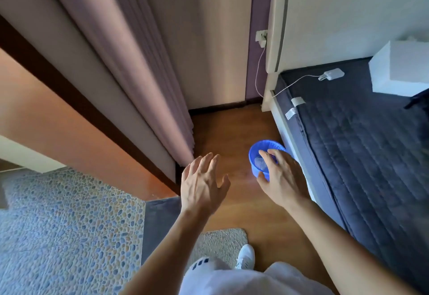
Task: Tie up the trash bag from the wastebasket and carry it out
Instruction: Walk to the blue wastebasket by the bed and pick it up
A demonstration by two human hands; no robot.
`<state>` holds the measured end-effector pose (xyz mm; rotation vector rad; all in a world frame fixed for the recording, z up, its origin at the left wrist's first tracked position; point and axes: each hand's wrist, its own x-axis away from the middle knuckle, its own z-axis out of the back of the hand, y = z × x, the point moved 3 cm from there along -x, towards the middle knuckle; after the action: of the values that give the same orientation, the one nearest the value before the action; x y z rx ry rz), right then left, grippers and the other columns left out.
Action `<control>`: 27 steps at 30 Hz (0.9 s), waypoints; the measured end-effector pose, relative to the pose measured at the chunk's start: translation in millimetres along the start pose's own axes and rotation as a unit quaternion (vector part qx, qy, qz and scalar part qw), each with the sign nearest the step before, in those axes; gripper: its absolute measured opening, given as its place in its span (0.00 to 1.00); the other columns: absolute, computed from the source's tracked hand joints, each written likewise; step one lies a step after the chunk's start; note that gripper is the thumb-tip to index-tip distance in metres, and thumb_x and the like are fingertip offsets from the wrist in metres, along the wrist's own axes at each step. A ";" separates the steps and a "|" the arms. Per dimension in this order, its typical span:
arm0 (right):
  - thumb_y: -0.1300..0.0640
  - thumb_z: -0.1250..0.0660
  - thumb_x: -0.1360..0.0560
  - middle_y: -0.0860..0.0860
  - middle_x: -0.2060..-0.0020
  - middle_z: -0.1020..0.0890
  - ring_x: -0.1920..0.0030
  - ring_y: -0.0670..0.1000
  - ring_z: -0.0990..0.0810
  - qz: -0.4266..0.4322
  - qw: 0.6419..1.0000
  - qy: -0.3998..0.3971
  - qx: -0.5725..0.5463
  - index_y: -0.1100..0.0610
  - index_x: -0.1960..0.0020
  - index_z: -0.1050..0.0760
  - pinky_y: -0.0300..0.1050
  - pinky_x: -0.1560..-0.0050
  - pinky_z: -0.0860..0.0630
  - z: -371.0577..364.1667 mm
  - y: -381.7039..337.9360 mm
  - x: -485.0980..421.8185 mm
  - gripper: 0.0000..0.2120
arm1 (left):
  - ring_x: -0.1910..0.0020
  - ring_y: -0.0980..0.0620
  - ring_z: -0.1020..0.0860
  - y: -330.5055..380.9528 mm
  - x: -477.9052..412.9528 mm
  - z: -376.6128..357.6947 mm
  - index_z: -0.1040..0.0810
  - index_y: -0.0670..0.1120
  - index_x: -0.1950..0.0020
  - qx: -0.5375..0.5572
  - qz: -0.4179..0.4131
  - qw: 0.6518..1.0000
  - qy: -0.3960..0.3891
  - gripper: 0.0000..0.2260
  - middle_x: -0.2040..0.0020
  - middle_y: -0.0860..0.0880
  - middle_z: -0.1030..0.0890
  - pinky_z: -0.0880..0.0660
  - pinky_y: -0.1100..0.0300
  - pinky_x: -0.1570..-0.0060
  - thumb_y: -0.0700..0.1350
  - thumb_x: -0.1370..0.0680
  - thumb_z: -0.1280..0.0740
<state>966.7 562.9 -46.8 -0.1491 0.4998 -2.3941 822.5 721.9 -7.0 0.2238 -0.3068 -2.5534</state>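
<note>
A small blue plastic wastebasket (257,153) stands on the wooden floor beside the bed. A clear trash bag (260,163) with pale contents shows inside it. My right hand (282,176) hovers above the basket's near side with fingers spread and loose, covering part of the rim; I cannot tell whether it touches it. My left hand (202,182) is held out to the left of the basket, fingers spread, holding nothing.
A bed with a dark quilted mattress (362,146) runs along the right. Pink curtains (130,62) hang at left. A pebble-tiled floor (65,229) lies lower left, a small mat (222,243) near my white shoe (246,256). A charger cable (294,81) trails onto the bed.
</note>
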 end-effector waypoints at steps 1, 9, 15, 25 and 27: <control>0.46 0.41 0.29 0.56 0.37 0.24 0.41 0.61 0.23 -0.008 1.000 -0.005 -0.014 0.52 0.31 0.32 0.58 0.42 0.24 -0.7 4.4 -11.7 0.27 | 0.33 0.47 0.27 3.4 -12.8 -2.3 0.28 0.51 0.30 0.000 -0.005 1.000 -0.001 0.26 0.32 0.50 0.24 0.30 0.48 0.35 0.59 0.26 0.39; 0.46 0.40 0.29 0.56 0.36 0.24 0.40 0.60 0.23 -0.041 0.999 -0.010 -0.011 0.50 0.30 0.32 0.59 0.40 0.25 -2.1 22.2 -69.9 0.28 | 0.37 0.47 0.24 12.9 -92.6 -20.0 0.25 0.50 0.33 0.013 -0.038 0.999 -0.007 0.25 0.35 0.50 0.22 0.28 0.49 0.37 0.57 0.27 0.37; 0.48 0.37 0.30 0.57 0.39 0.22 0.41 0.61 0.22 -0.081 0.996 0.017 0.010 0.53 0.33 0.28 0.58 0.42 0.24 5.6 40.5 -125.2 0.26 | 0.37 0.46 0.25 16.7 -169.2 -42.1 0.27 0.51 0.33 0.032 -0.086 0.995 -0.038 0.25 0.34 0.51 0.22 0.27 0.48 0.39 0.58 0.28 0.38; 0.48 0.41 0.31 0.55 0.42 0.19 0.43 0.60 0.21 -0.212 0.974 0.060 0.045 0.57 0.36 0.26 0.55 0.42 0.24 17.7 66.8 -201.9 0.26 | 0.41 0.42 0.22 11.0 -308.4 -72.3 0.28 0.54 0.32 0.022 -0.193 0.976 -0.096 0.26 0.36 0.49 0.21 0.25 0.45 0.41 0.61 0.28 0.40; 0.47 0.42 0.30 0.57 0.43 0.19 0.45 0.61 0.21 -0.231 0.969 0.068 0.047 0.56 0.36 0.26 0.55 0.44 0.23 14.2 66.6 -210.9 0.26 | 0.42 0.42 0.22 8.9 -329.2 -79.3 0.28 0.54 0.32 0.016 -0.205 0.973 -0.104 0.26 0.36 0.49 0.21 0.25 0.46 0.42 0.61 0.28 0.40</control>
<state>1171.2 648.1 -54.6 -0.0621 0.4512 -2.8944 1119.0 880.3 -49.4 0.0312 -0.4167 -2.9915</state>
